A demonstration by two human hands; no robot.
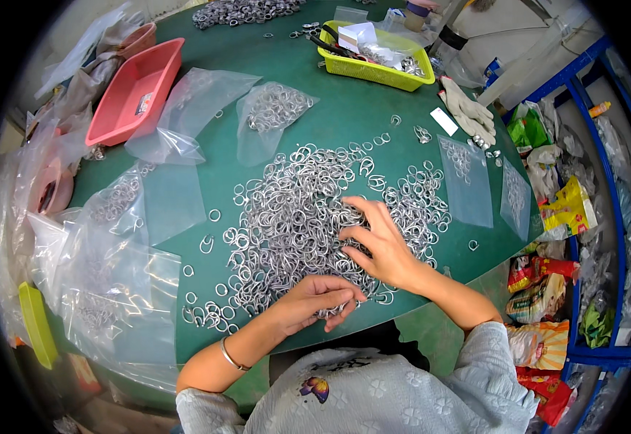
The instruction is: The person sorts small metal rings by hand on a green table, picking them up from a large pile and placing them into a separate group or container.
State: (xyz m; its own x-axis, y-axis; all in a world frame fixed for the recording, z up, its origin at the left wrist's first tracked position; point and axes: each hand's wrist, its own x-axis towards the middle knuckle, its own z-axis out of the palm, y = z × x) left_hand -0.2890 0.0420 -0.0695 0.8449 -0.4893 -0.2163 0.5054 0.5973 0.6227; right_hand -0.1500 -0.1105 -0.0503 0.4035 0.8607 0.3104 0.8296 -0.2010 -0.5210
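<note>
The pale grey-blue shirt (380, 401) of the seated person, with a butterfly motif on its front, lay nearest the camera. Beyond it, a broad heap of silvery metal rings (294, 224) covered the middle of the green table (352, 119), its near side reaching toward the table's front edge.

The left hand (315, 298), a bangle (233, 356) on its wrist, was at the near side of the heap. Its fingers were curled inward over a few rings; whether thumb and fingertips met could not be told. The right hand (384, 249) lay over the right part of the heap, its fingers spread and bent, their tips among the rings; any pinch there could not be made out.

Loose rings were scattered left of the heap. Past its far side lay a clear bag (278, 108) with rings inside, and to its right a flat clear pouch (466, 181) also held some. A pink tray (133, 94) was at the far left, a yellow-green basket (373, 74) at the far edge, and a white glove (467, 112) near the right edge.
</note>
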